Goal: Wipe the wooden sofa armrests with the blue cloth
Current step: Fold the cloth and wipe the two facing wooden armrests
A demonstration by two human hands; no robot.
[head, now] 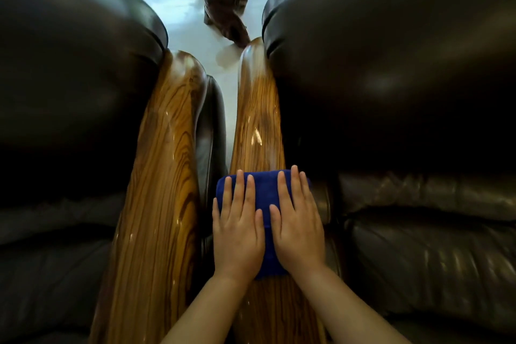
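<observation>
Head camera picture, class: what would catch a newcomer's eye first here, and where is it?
First, the blue cloth, low in the middle, pressed flat on the right wooden armrest by the left hand and the right hand side by side. Next, the glossy left wooden armrest, running parallel beside it. Dark leather cushions bulge on both sides.

no readable text, label, brand, number or sign shows anywhere in view.

Two wooden armrests [159,176], one blue cloth [265,190], two hands [238,234], two leather sofas [69,92]
</observation>
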